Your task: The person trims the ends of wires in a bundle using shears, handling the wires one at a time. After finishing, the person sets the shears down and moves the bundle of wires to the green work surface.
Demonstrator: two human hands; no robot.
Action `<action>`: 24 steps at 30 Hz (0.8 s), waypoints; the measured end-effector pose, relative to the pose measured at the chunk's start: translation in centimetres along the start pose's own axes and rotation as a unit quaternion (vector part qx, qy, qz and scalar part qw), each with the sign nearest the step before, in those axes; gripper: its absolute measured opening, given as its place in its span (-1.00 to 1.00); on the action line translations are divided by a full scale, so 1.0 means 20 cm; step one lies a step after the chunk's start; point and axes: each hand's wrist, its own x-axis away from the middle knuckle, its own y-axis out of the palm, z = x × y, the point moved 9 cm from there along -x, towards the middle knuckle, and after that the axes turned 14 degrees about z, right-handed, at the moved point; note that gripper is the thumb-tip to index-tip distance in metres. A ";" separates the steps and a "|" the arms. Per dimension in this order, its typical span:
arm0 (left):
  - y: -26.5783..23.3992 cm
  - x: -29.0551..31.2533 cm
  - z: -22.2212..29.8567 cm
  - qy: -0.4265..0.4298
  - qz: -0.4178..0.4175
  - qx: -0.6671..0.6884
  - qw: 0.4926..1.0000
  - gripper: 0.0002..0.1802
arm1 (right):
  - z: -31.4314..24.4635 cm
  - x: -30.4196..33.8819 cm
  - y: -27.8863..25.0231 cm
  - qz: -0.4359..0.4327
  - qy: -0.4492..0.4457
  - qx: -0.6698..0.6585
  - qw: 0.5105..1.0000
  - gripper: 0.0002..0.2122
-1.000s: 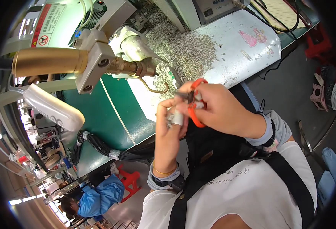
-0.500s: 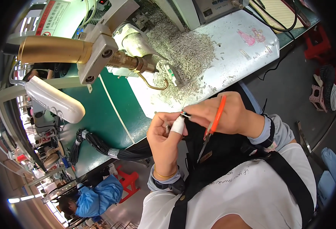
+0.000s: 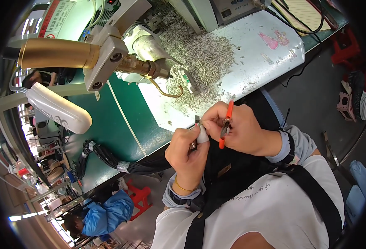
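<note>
My left hand [image 3: 185,151] is closed in a pinch around a small grey metal connector [image 3: 197,119] that pokes up past the fingertips. A white finger cover [image 3: 203,134] wraps the left thumb. Orange-handled scissors [image 3: 230,110] are tucked in my right hand [image 3: 247,130], seen nearly end-on, with the blades mostly hidden. My right thumb and index finger pinch thin wires at the connector's base, touching the left fingertips. Both hands are in front of the bench edge, near a large heap of small metal pieces [image 3: 210,54] on the white board [image 3: 253,62].
A soldering fixture with a gold-coloured handle [image 3: 58,53] and curved tube [image 3: 166,94] stands over the heap. A white lamp [image 3: 60,108] hangs at left. Bundled black cable [image 3: 104,157] lies on the green mat [image 3: 116,124]. A person in blue [image 3: 108,211] sits beyond a red stool [image 3: 139,201].
The scissors have swung from blades pointing down to nearly end-on in my right hand. The connector now stands upright above my left fingertips. My left hand has shifted slightly right.
</note>
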 end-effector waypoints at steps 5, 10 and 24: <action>0.00 -0.01 -0.06 -0.109 0.025 0.086 0.990 -0.77 | 0.11 0.01 0.05 -0.034 0.156 -0.143 0.977 -0.96; 0.06 0.06 -0.24 -0.394 0.027 0.255 0.883 -0.86 | 0.13 0.03 0.08 -0.047 0.292 -0.226 0.928 -0.93; -0.02 0.04 -0.20 -0.323 0.090 0.231 0.913 -0.81 | 0.12 0.07 0.04 -0.138 0.093 0.234 0.958 -0.63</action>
